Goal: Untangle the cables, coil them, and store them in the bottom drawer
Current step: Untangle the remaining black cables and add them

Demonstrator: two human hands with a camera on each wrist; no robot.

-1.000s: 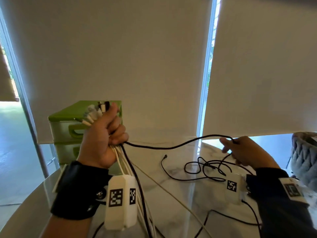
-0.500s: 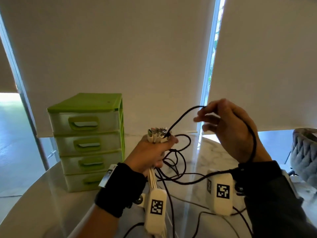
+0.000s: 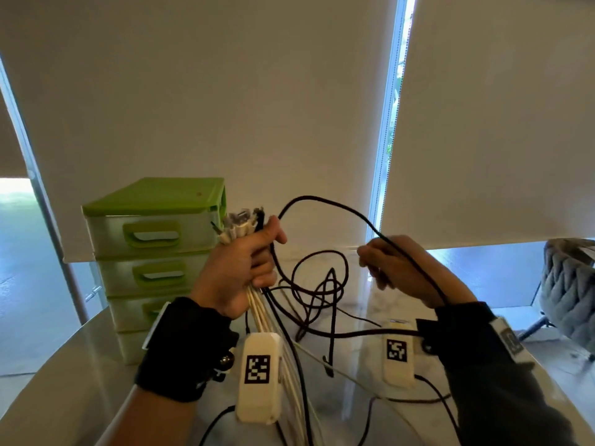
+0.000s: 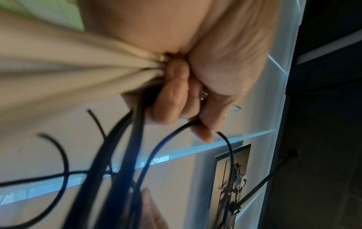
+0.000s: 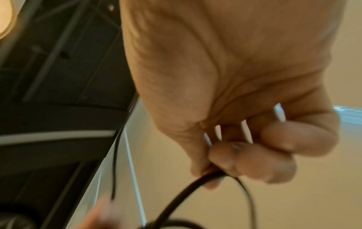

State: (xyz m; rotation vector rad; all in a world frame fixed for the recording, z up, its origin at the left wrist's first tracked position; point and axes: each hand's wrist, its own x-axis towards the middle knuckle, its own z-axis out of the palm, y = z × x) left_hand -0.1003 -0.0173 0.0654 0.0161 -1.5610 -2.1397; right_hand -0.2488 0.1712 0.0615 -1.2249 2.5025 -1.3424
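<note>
So the left hand (image 3: pixel 240 268) is fisted tight round a whole bundle of cables (image 3: pixel 273 320), plug ends (image 3: pixel 240 223) all poking out the top of the fist and the cords dropping out below it. Makes sense to me: with the ends lined up in one grip, they can't slip back into the mess, and each freed cable just gets added to the bunch. In the left wrist view you can see pale cords and a few black ones squeezed together under the curled fingers (image 4: pixel 172 99).

The right hand (image 3: pixel 402 272), off to the side of the left one, is pinching a single black cable (image 3: pixel 325 204) between thumb and fingers. That cable arcs up from the left fist and over to the right hand, then runs on across the back of that hand towards the wrist. My guess is it's being held out to feed through and find where it's caught.

Between and below both hands hangs the knotted black tangle (image 3: pixel 322 284), trailing down onto the tabletop (image 3: pixel 64 397). Not sorted yet, I'd say.

Just beyond the left hand sits the green drawer unit (image 3: pixel 154 239), every drawer I can see closed. The bottom drawer (image 3: pixel 133 347) is half hidden behind the left wrist. Coiling and storing are still to do.
</note>
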